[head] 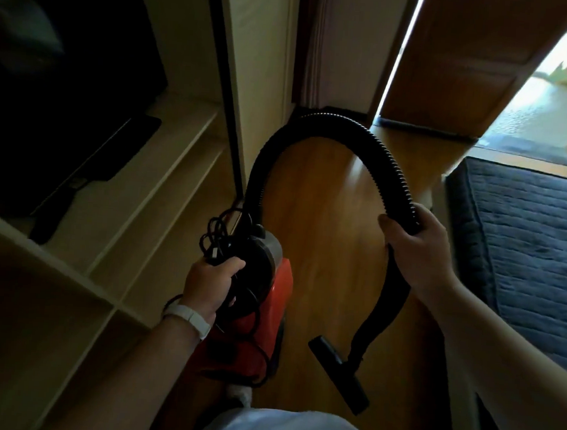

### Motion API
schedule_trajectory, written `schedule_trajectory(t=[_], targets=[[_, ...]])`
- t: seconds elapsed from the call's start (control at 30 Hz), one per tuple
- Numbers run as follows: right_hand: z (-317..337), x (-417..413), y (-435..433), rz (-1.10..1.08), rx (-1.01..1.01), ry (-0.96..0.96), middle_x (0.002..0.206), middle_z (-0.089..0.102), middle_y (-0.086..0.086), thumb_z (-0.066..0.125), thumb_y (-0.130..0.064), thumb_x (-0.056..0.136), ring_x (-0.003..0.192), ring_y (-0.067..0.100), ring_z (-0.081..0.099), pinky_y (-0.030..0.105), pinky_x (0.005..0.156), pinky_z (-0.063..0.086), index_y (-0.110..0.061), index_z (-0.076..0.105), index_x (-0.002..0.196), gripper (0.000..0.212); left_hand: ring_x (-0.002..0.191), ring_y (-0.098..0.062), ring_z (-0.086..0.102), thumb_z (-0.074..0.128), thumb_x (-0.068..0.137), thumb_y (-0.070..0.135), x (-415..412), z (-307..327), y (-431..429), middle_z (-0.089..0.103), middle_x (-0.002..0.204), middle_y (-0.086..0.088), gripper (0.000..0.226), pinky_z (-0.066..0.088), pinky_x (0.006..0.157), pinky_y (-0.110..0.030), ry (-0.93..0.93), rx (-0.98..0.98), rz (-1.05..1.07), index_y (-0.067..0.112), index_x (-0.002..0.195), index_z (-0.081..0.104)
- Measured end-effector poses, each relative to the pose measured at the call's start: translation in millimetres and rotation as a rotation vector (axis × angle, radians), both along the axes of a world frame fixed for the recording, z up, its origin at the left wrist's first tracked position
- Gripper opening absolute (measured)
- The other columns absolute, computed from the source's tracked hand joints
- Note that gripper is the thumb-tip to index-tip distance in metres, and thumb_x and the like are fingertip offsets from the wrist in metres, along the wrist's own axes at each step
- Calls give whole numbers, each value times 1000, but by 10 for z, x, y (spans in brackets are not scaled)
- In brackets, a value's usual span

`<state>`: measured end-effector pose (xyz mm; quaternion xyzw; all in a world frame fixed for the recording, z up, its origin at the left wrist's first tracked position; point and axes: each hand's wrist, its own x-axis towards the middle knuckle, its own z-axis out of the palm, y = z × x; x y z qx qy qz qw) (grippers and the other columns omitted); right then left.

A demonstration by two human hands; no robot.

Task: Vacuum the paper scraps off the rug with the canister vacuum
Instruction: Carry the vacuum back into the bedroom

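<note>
Over the wood floor [325,217], head view: left hand [208,281] grips the red vacuum [278,291] with its bundled cord [218,233]; right hand [414,247] grips the hose [315,129], nozzle [338,373] dangling. Rug [524,248] at right, no scraps visible. Risk: loose cord snags feet; swinging nozzle hits shelves [165,159].

Warm wooden floor [327,197] runs ahead to an open wooden door [460,59], with bright daylight beyond it. Cream shelving [152,158] on the left holds a dark television [60,75]. A dark quilted mat [536,232] lies on the right.
</note>
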<state>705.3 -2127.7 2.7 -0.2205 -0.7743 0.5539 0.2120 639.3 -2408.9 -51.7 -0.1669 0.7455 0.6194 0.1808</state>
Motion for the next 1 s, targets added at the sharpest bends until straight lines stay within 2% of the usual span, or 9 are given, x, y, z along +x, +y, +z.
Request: schedule_trajectory(t=[0.13,0.33,0.47,0.57,0.7,0.83,1.0], targets=[[90,-577,-38,-98,29,26,67,59,-2,71,-15,88,51,8,53,19,45,44,-18,61,95,12,50,-24,57,68,85,18,-886,32,83,61,60,-7,16,43,47,-26,12,3,-85,8,72,69],[56,-1175,203,-223,-53,16,67,58,-2,71,-16,87,54,11,54,25,50,45,-18,61,92,12,66,-24,63,67,87,19,-1862,92,399,68,76,-5,6,44,50,-24,44,-2,-179,14,88,71],[-47,-1701,526,-234,-61,39,66,57,-4,71,-14,88,53,8,53,21,47,45,-18,60,90,12,62,-23,60,69,86,20,-2457,-25,799,67,80,-8,12,44,47,-23,26,-17,-195,12,95,70],[-151,-2168,899,-234,-89,58,65,57,-6,71,-16,88,53,8,53,23,48,45,-23,60,88,14,55,-22,57,68,86,19,-2881,-85,1183,63,69,-7,10,42,43,-22,-8,-16,-199,10,89,69],[-266,-2859,1537,-221,-101,41,70,61,9,70,-19,88,57,22,56,30,52,48,-23,60,88,11,48,-22,56,68,85,20,-3438,-72,1830,61,63,-7,12,41,42,-25,-13,-31,-201,8,85,69],[-214,-3449,2151,-221,-145,52,71,60,11,70,-17,88,58,24,57,28,48,49,-24,60,89,12,48,-20,57,67,86,19,-3938,94,2463,62,63,-6,15,43,42,-24,-20,-18,-178,6,93,69],[-129,-3952,2789,-214,-160,89,66,58,7,69,-17,89,54,21,55,28,48,47,-18,59,90,10,75,-29,69,67,86,17,-4473,262,3162,72,85,-10,12,53,53,-32,36,-1,-180,14,97,70]])
